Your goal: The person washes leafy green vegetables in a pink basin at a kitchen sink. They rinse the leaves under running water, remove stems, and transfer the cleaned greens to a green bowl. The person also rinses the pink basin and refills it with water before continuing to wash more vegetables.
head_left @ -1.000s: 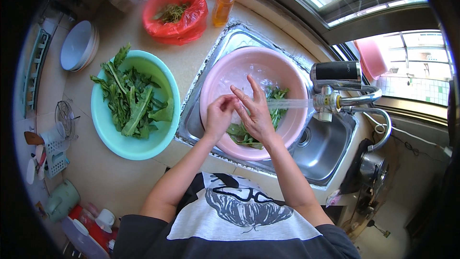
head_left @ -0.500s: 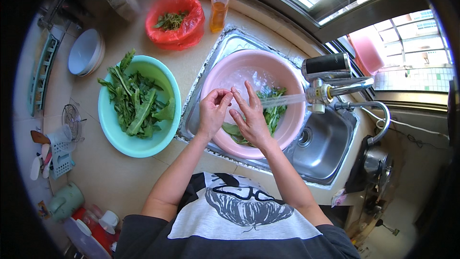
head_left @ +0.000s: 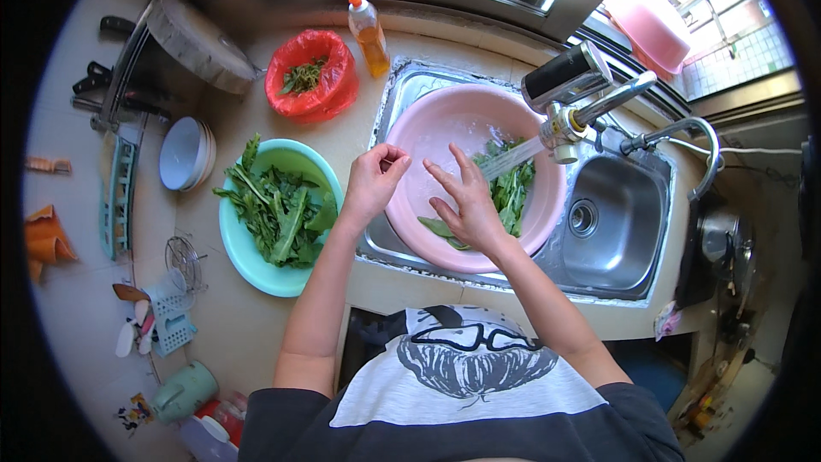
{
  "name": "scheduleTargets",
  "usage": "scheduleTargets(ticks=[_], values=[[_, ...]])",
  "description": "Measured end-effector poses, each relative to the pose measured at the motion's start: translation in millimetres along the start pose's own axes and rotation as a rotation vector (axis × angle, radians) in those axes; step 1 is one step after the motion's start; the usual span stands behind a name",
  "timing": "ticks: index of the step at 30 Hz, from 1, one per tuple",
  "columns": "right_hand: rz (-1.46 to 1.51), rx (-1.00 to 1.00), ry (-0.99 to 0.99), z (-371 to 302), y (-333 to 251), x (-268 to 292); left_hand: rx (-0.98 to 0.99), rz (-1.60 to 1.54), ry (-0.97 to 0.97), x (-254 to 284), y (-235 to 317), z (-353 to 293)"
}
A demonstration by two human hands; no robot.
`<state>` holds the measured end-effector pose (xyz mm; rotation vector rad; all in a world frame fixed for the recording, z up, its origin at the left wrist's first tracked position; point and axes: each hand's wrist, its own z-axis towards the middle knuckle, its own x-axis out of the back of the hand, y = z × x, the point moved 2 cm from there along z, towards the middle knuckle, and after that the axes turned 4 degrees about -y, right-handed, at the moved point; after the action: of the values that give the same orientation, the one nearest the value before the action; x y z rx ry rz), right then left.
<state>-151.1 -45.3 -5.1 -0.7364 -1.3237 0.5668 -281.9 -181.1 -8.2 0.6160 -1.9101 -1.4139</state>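
Right-hand basin [head_left: 436, 120] was pink, left-hand basin [head_left: 265, 281] mint green; leaves [head_left: 282, 214] in both were green. Bag [head_left: 299, 107] was red, worktop [head_left: 248, 325] beige. Shirt [head_left: 462, 443] was black; its pale-grey panel [head_left: 385, 402] carried a black glasses-and-moustache print [head_left: 475, 368].

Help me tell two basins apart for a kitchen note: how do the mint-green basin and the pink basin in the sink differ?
The mint-green basin stands on the counter; the pink basin sits in the steel sink.
Water runs from the faucet into the pink basin, none into the mint-green basin.
Leaves poke over the mint-green basin's rim; the pink basin's lie inside.
Both are round and hold leafy greens.
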Motion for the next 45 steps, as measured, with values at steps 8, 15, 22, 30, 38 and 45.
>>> scheduleTargets(ticks=[8,15,22,30,38,45], values=[[-0.493,0.235,-0.046,-0.6,-5.2,13.5,-0.122,0.283,-0.288,-2.0,14.3,-7.3],[-0.498,0.234,-0.107,-0.4,-2.4,16.4,-0.153,0.256,-0.332,-1.7,26.2,-8.8],[-0.363,0.172,-0.064,-1.6,-7.6,15.4,-0.305,0.259,-0.206,-3.3,23.9,-8.0],[-0.395,0.159,-0.041,0.3,-5.1,12.8,-0.303,0.185,-0.179,-2.9,20.5,-6.6],[-0.558,0.254,-0.036,-1.3,-4.4,14.0,-0.328,0.295,-0.284,-4.1,32.7,-12.6],[-0.476,0.198,0.01,-2.0,-6.4,13.3,-0.409,0.387,-0.112,-16.7,19.5,-16.8]])
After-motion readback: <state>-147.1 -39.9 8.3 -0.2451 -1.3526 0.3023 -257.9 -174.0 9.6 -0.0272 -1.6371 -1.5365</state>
